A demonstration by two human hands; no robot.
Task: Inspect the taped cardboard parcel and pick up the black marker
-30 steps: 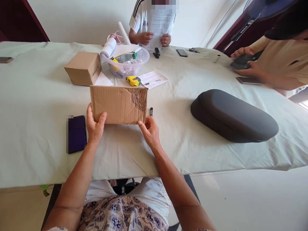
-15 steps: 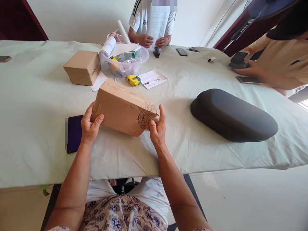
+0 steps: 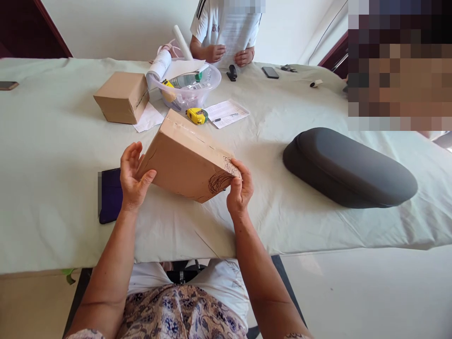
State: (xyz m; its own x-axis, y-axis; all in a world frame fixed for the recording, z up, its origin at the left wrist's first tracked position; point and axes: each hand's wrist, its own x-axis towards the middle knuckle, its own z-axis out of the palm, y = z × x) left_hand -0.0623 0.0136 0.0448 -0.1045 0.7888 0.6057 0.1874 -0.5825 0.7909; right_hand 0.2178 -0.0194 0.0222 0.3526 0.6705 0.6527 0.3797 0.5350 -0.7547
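A brown cardboard box (image 3: 183, 162) is held tilted above the table between both hands, with dark scribbles at its right corner. My left hand (image 3: 133, 181) supports its left end, the thumb on the near face and the fingers raised along the side. My right hand (image 3: 241, 190) grips the scribbled right corner, its fingers over the top edge and its thumb on the near side. Just left of my left hand lies a dark purple flat case (image 3: 111, 195). Beyond the held box are a yellow tape measure (image 3: 197, 116) and a printed sheet (image 3: 228, 114) with a pen on it.
A second cardboard box (image 3: 120, 96) stands at the back left beside a plastic basin (image 3: 208, 87) of odds and ends. A long dark grey case (image 3: 349, 167) lies on the right. Across the table (image 3: 52, 188), a person holds a paper; a stapler (image 3: 232, 73) and phone (image 3: 270, 72) lie near.
The held box has moved slightly right and its tilt has changed. My right fingers have closed over its corner, while my left fingers have lifted and spread. The view has shifted a little.
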